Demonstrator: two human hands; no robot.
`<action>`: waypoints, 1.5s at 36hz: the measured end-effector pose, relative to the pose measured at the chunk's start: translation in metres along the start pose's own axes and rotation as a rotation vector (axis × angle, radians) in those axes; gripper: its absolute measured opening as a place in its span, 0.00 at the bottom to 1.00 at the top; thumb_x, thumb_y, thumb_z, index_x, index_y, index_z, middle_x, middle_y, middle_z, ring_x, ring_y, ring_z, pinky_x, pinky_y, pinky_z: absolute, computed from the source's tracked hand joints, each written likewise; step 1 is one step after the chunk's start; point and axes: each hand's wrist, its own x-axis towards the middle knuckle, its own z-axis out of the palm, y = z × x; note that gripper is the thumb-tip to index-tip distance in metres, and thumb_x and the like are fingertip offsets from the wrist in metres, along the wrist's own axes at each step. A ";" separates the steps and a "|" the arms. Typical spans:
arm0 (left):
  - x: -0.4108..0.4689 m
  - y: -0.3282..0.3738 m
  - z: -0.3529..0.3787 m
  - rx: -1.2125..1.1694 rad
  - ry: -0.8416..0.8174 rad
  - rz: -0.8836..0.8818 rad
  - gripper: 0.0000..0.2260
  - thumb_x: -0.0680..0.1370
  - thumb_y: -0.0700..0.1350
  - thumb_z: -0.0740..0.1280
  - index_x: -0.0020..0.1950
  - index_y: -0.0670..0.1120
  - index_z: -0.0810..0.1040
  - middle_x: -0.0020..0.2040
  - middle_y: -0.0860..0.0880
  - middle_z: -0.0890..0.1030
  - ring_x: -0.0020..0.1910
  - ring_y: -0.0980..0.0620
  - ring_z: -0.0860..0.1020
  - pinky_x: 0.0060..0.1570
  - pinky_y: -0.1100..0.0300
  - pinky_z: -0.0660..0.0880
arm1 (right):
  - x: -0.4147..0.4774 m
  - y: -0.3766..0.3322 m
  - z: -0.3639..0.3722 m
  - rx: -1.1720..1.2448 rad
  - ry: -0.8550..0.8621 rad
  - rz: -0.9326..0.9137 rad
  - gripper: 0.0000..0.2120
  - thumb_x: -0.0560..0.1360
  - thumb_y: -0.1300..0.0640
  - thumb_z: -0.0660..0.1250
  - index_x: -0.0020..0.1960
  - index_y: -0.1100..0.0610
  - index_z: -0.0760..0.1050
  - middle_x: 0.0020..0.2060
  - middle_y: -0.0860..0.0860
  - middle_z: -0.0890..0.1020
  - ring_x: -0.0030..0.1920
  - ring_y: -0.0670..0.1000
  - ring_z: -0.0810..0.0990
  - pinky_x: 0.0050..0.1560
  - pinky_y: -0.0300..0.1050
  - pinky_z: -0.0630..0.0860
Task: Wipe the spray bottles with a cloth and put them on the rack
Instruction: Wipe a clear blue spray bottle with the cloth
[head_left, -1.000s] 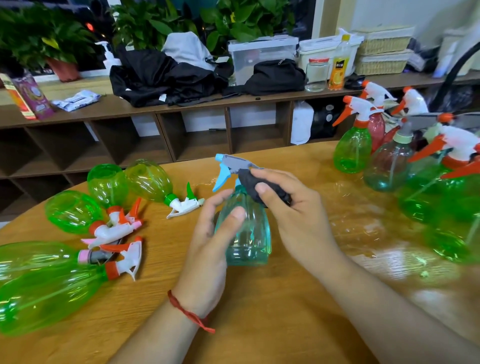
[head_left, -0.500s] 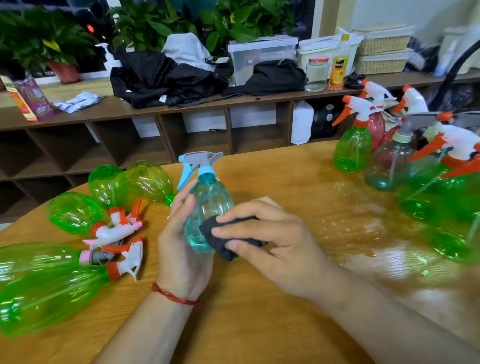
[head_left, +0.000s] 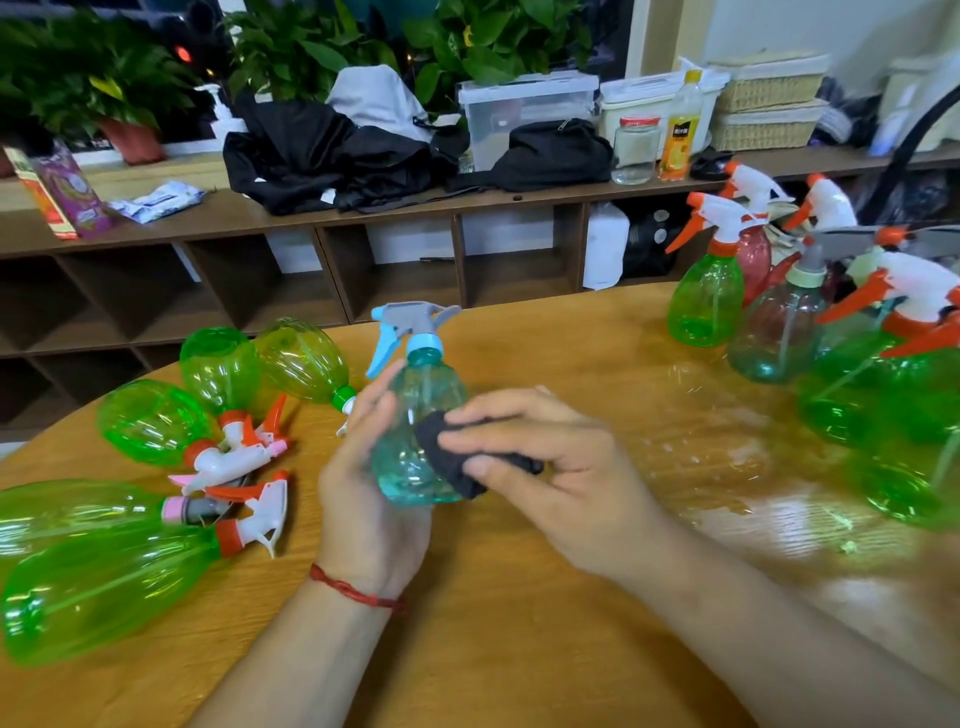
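Lying loose just left of the left hand (head_left: 369, 499), green clear-plastic spray bottles (head_left: 150, 421) w/ tangled triggers could roll if the wrist bumps them. That hand grips the teal see-through plastic spray bottle (head_left: 415, 410) round its body, tilted; slick plastic may slip. Right hand (head_left: 561, 478) pinches a small dark cloth (head_left: 452, 460) against its lower side; hard rubbing could twist it free.

Left hand (head_left: 363, 493) grips the teal bottle (head_left: 415, 405); right hand (head_left: 566, 478) pinches the dark cloth (head_left: 449, 475) against it.
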 end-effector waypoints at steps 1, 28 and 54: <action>0.001 0.003 -0.001 -0.035 0.020 -0.028 0.28 0.81 0.49 0.66 0.77 0.35 0.69 0.64 0.39 0.76 0.62 0.40 0.76 0.62 0.50 0.75 | -0.001 -0.001 0.002 -0.011 -0.030 -0.025 0.09 0.79 0.61 0.74 0.59 0.56 0.87 0.60 0.48 0.85 0.60 0.54 0.82 0.64 0.49 0.76; -0.012 -0.018 0.010 0.184 -0.040 -0.064 0.25 0.73 0.47 0.77 0.67 0.41 0.78 0.58 0.42 0.85 0.56 0.42 0.83 0.54 0.46 0.80 | 0.010 0.016 0.000 0.205 0.234 0.272 0.14 0.83 0.61 0.68 0.67 0.56 0.82 0.65 0.46 0.83 0.71 0.51 0.78 0.73 0.46 0.73; -0.009 -0.011 0.005 0.137 -0.119 -0.033 0.24 0.79 0.45 0.63 0.74 0.39 0.74 0.64 0.41 0.82 0.61 0.43 0.81 0.57 0.51 0.82 | 0.020 0.018 -0.007 0.294 0.188 0.237 0.13 0.82 0.64 0.68 0.64 0.54 0.83 0.63 0.47 0.84 0.68 0.50 0.80 0.67 0.40 0.75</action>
